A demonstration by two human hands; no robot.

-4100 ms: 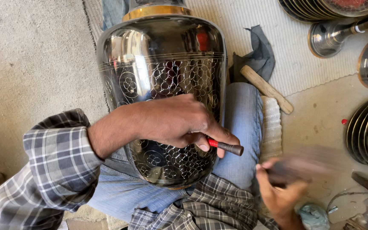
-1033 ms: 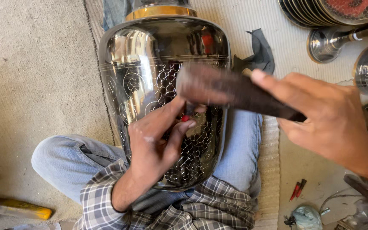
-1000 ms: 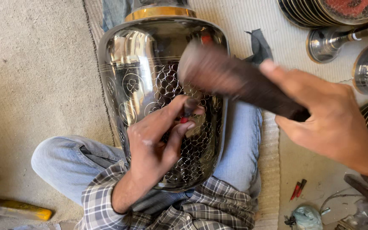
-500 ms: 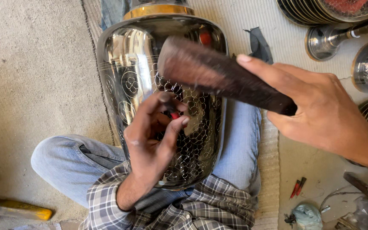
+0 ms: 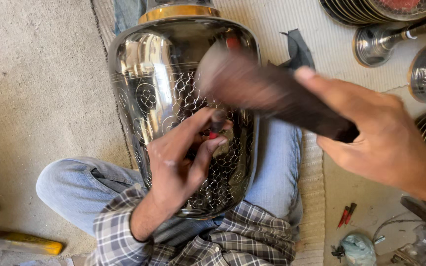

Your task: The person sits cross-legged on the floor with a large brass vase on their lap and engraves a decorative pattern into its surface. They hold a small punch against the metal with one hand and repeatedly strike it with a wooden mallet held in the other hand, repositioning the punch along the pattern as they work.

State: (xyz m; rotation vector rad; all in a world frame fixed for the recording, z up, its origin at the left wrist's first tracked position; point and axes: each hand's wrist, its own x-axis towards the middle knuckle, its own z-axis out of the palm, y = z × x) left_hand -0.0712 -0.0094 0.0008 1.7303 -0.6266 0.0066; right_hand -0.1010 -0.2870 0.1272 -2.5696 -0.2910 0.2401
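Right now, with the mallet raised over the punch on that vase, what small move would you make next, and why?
Probably bring the dark wooden mallet in the right hand down onto the punch's top. The left hand pinches the small punch against the engraved metal vase resting on the lap, and the blurred mallet head is poised just above it.

Rough grey concrete floor (image 5: 30, 74), pale ribbed woven mat (image 5: 272, 19) over it, bright daylight
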